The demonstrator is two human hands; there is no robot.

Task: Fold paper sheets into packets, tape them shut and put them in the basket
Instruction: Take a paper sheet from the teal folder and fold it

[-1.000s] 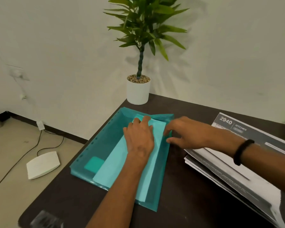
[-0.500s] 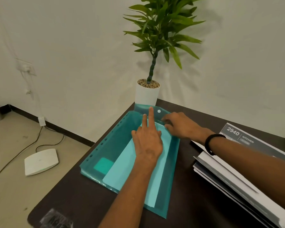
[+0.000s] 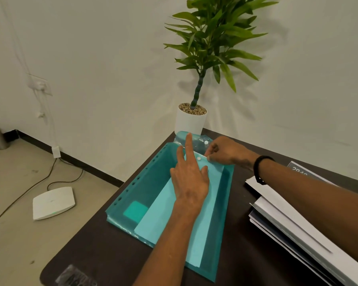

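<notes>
On a dark table (image 3: 240,234) by a white wall, the left hand (image 3: 189,182) presses flat, fingers spread, on light paper (image 3: 163,217) atop a teal folder (image 3: 145,182); the right hand (image 3: 225,151) pinches the folder's far flap.

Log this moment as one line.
left hand: flat on pale blue folded paper | right hand: pinching flap of teal plastic snap folder | dark table

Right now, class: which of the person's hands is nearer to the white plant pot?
Left. The left hand lies flat on the teal folder, its finger reaching toward the white plant pot; the right hand pinches the folder's flap further right.
</notes>
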